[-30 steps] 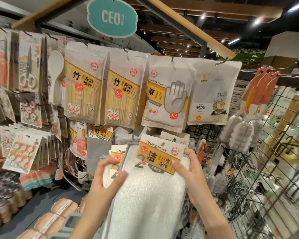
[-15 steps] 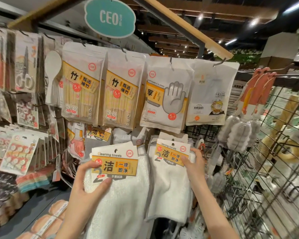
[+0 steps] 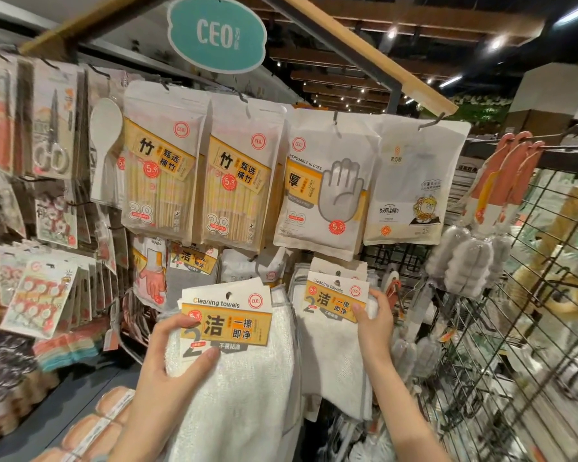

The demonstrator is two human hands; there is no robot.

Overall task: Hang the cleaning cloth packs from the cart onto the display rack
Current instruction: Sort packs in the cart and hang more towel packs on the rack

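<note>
Left hand pinching a cleaning towel pack by its header card, thumb over the printed label, held up in front of the lower row of the display rack. Right hand gripping the header card of a second cleaning towel pack (hanging beside the first, below the disposable gloves bag), thumb on the card face.

Below the glove pouch, hung towel packs crowd the lower row. The wire grid blocks passage to its right. Chopstick pouches close off its left.
</note>
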